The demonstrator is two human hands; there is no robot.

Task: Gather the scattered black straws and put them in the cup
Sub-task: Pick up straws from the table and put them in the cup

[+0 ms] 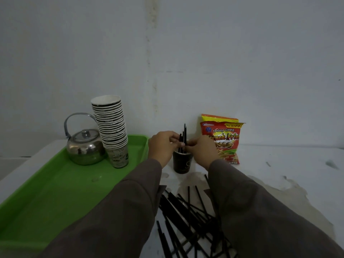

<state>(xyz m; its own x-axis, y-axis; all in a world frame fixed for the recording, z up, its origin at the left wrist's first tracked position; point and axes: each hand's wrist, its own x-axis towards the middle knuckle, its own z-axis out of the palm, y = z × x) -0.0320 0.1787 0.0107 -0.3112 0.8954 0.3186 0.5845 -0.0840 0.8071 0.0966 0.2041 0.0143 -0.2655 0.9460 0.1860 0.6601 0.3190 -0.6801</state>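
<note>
A dark paper cup (pixel 182 163) stands on the white table, just right of the green tray. A few black straws (pixel 183 135) stick upright out of it. My left hand (pixel 163 146) pinches these straws from the left, just above the cup's rim. From the right, my right hand (pixel 202 148) holds the same bundle with curled fingers. A pile of several loose black straws (pixel 188 215) lies scattered on the table between my forearms, nearer to me.
A green tray (pixel 61 192) on the left carries a steel kettle (pixel 84 148) and a tall stack of paper cups (pixel 112 131). A red snack bag (pixel 223 140) leans on the wall behind my right hand. Stains mark the white table (pixel 290 164) at right.
</note>
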